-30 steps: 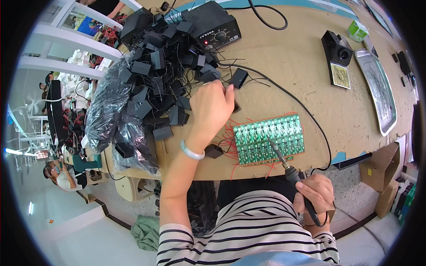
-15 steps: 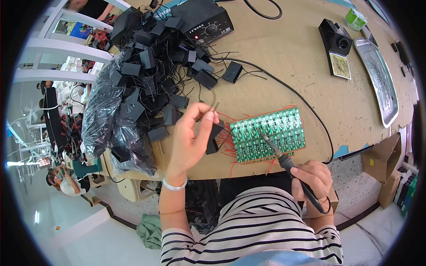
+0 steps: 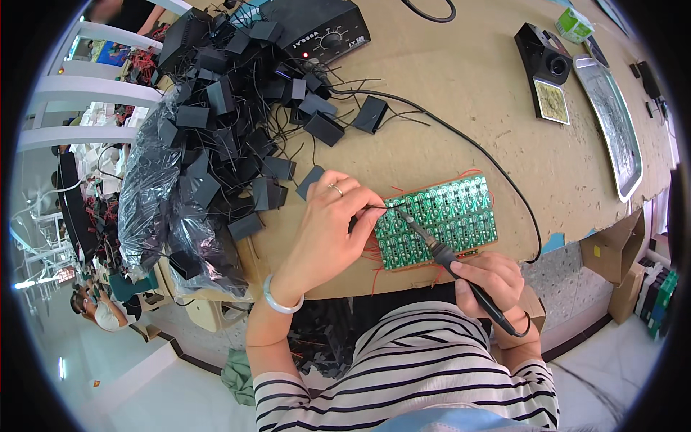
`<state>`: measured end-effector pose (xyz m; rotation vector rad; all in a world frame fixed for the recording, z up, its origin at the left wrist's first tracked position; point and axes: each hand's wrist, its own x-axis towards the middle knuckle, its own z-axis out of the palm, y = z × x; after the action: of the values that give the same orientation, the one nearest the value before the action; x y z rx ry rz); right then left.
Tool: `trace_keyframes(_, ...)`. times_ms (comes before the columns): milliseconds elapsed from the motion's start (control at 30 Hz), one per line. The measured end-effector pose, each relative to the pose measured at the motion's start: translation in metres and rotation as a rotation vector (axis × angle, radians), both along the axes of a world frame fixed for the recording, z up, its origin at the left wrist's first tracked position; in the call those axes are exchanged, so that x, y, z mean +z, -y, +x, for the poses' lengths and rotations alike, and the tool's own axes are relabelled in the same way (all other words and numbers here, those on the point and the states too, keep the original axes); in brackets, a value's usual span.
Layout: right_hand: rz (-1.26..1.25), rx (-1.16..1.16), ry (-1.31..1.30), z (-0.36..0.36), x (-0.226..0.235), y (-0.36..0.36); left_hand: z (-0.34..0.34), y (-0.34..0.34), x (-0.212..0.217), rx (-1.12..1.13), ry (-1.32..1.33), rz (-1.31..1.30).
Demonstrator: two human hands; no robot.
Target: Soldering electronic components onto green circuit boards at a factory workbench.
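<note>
My left hand (image 3: 327, 227) pinches a thin black wire (image 3: 391, 207) between thumb and fingers. That wire reaches over the upper left part of a green circuit board panel (image 3: 450, 223). Below the fingers a black box is mostly hidden by the hand. My right hand (image 3: 493, 281) is wrapped round the dark handle of a soldering iron (image 3: 443, 254). Its metal tip points up and left to the board, close to the wire's end; whether they touch I cannot tell. Red wires (image 3: 373, 253) stick out from the board's left side.
Black boxes with wires (image 3: 223, 97) heap up at left, beside clear plastic wrap (image 3: 147, 191). A soldering station (image 3: 317, 32) stands behind; its cable (image 3: 471, 142) curves across the table. At far right are an iron stand (image 3: 543, 61) with a sponge and a metal tray (image 3: 612, 119).
My left hand has moved right and turned, bringing the black wire over the board. The soldering iron has shifted left and slightly up, its tip now near the wire.
</note>
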<state>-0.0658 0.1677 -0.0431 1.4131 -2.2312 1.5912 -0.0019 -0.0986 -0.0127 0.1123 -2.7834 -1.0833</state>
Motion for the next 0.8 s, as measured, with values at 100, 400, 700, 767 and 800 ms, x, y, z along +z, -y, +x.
trace_keyframes(100, -0.003, 0.008, 0.003, 0.000, -0.002, 0.002, -0.002, -0.002, 0.000, 0.006, -0.018, -0.065)
trace_keyframes(400, 0.010, 0.014, 0.000, -0.001, 0.002, -0.002, 0.005, -0.002, -0.003, 0.045, 0.059, 0.006)
trace_keyframes(700, 0.043, 0.046, 0.004, 0.000, 0.003, -0.005, 0.015, 0.010, -0.008, 0.014, 0.024, 0.077)
trace_keyframes(767, 0.037, 0.047, 0.003, 0.000, 0.003, -0.005, 0.013, 0.009, -0.005, 0.015, 0.045, 0.108)
trace_keyframes(800, 0.037, 0.048, 0.003, 0.000, 0.003, -0.005, 0.013, 0.009, -0.004, 0.021, 0.068, 0.137)
